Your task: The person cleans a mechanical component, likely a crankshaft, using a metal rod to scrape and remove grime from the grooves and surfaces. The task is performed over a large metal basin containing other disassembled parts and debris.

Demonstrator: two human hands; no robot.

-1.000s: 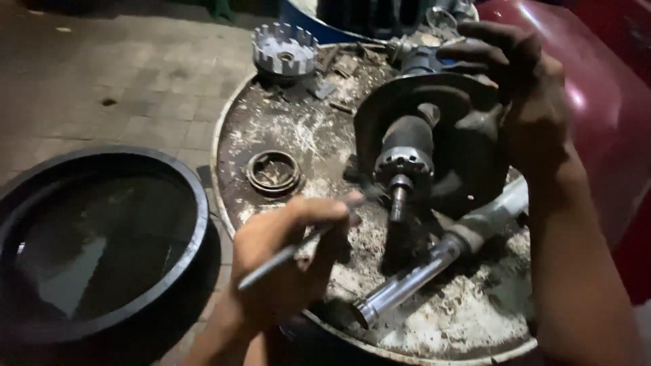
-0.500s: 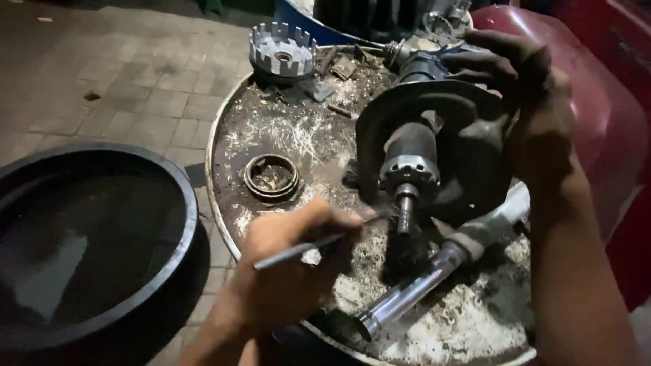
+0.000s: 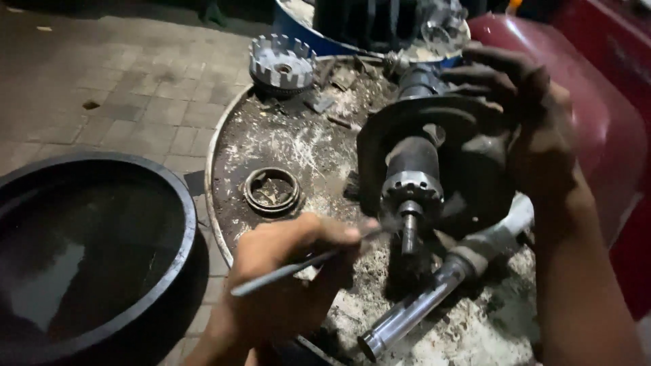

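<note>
The left hand [image 3: 285,271] grips a thin grey metal rod [image 3: 298,266] like a pen, fingers pinched around it, its far end pointing at the short shaft [image 3: 409,230] that sticks out of the dark pulley assembly [image 3: 420,169]. The right hand [image 3: 522,122] is clamped over the upper rim of that assembly's wide black disc [image 3: 475,176], holding it tilted on edge on the round, dirt-caked counter [image 3: 285,149]. Just below the shaft, a long steel tube [image 3: 413,308] with a pale handle end lies slantwise on the counter, near the disc. A small ring-shaped part [image 3: 271,191] lies flat to the left, well apart from the assembly, and a notched, crown-like metal basket [image 3: 282,64] stands at the counter's far edge. A big black tub [image 3: 156,183] sits on the paved floor [image 3: 122,81] beside the counter, and a dark red curved body [image 3: 597,115] rises on the right.
</note>
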